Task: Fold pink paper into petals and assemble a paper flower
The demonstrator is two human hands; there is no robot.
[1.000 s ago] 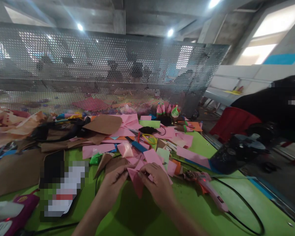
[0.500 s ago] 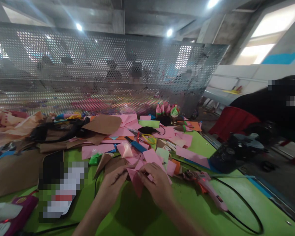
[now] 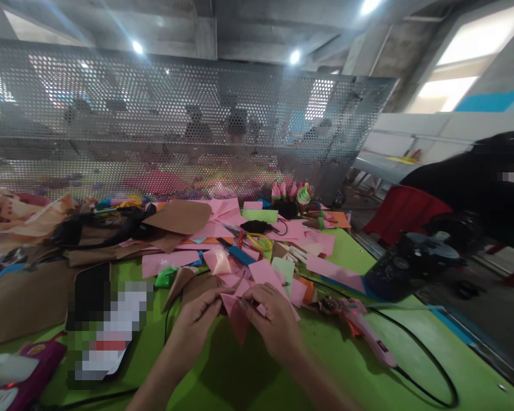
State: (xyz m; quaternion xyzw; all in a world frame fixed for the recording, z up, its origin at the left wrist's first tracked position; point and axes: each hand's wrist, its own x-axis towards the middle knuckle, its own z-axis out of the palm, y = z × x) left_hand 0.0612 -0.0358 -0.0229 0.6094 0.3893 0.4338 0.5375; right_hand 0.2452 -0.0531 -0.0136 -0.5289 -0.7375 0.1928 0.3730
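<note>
Between my two hands is a folded piece of pink paper [image 3: 236, 319], shaped like a triangle or cone with its point downward. My left hand [image 3: 202, 311] pinches its upper left corner. Thumb and fingers of my right hand [image 3: 268, 308] are closed on its right side. Just behind the hands lie loose pink paper pieces [image 3: 268, 274], a pale green paper [image 3: 283, 271] and a rolled brown paper [image 3: 180, 285]. A pink glue gun [image 3: 368, 331] with a black cord rests to the right of my right hand.
The green table [image 3: 325, 371] carries a phone [image 3: 89, 297], a dark lidded jug [image 3: 405, 268] and brown paper sheets [image 3: 25, 297]. Finished-looking paper ice cream cones [image 3: 304, 195] stand at the back. A perforated metal screen [image 3: 175, 125] borders the far side. A person in black [image 3: 466, 171] is at right.
The tip of the pink paper has shifted very slightly left. Both hands keep their pinch in nearly the same place.
</note>
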